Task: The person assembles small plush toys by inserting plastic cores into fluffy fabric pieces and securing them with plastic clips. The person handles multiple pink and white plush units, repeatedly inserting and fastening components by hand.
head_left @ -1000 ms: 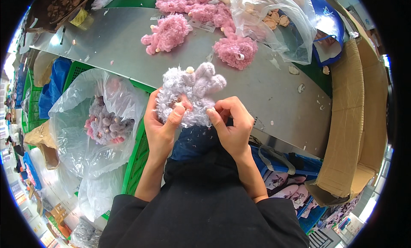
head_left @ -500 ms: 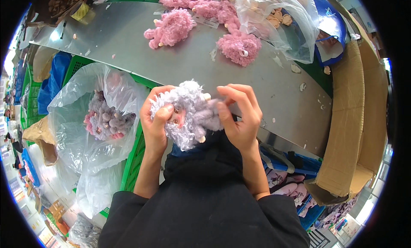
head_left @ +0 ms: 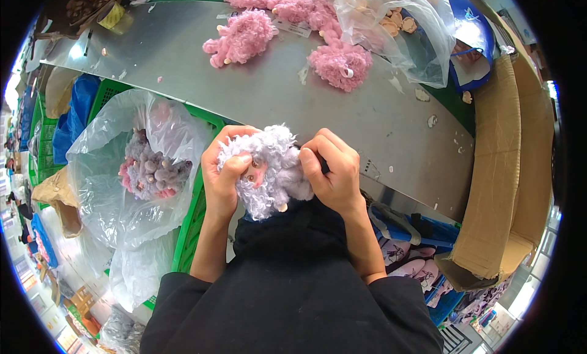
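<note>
A curly, lilac-grey plush doll (head_left: 269, 170) with a small doll face lies sideways between my hands, above the table's near edge. My left hand (head_left: 226, 170) wraps round its head, the thumb pressed beside the face. My right hand (head_left: 330, 170) has its fingers curled in and pinches the fuzzy lower body. The fingertips hide just what part they grip. Beyond my hands, a pink curly plush doll (head_left: 340, 66) with a white loop and another pink plush (head_left: 244, 36) rest on the metal table (head_left: 257, 91).
Left of me, a green crate (head_left: 194, 228) holds a clear plastic bag (head_left: 101, 164) with grey and pink plush dolls (head_left: 153, 164). A plastic bag (head_left: 422, 48) with beige pieces and a blue bag (head_left: 471, 33) stand far right. An open cardboard box (head_left: 498, 170) flanks the table's right.
My right hand has moved slightly left, closer to the doll's body, and its fingers have curled tighter. The doll's head has tipped a little; my left hand keeps its hold.
</note>
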Motion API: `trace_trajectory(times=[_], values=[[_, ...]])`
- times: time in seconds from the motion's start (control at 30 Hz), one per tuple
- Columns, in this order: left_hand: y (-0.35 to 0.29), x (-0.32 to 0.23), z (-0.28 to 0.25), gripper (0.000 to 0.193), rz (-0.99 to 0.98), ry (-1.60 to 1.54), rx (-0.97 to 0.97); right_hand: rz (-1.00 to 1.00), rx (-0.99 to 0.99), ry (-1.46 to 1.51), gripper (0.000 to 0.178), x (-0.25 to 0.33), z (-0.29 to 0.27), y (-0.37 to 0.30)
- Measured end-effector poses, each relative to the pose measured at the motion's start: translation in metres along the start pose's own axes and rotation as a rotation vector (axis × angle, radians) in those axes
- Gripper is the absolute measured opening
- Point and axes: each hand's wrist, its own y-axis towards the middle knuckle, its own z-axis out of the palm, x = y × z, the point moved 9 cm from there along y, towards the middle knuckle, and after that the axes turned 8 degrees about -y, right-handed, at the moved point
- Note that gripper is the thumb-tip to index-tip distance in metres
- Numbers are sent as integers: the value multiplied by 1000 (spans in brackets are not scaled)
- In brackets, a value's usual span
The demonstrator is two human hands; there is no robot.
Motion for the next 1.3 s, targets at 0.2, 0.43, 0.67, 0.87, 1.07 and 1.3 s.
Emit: trace_trajectory(times=[0.2, 0.43, 0.67, 0.87, 1.07, 1.3], values=[[-2, 0, 6, 38, 4, 68, 49, 489, 142, 403, 22, -31, 20, -19], [-49, -102, -57, 41, 462, 254, -262, 531, -16, 718, 26, -32, 9, -16], [-128, -159, -273, 39, 35, 1080, -906, 470, -87, 799, 27, -44, 14, -9], [-96, -105, -232, 33, 222, 1006, -748, 475, -91, 746, 28, -43, 9, -9], [-29, -107, -116, 7, 461, 544, -416, 465, -127, 487, 23, -56, -17, -23], [62, -115, 22, 8, 512, 401, -59, 389, -368, -212, 15, -70, -102, -43]])
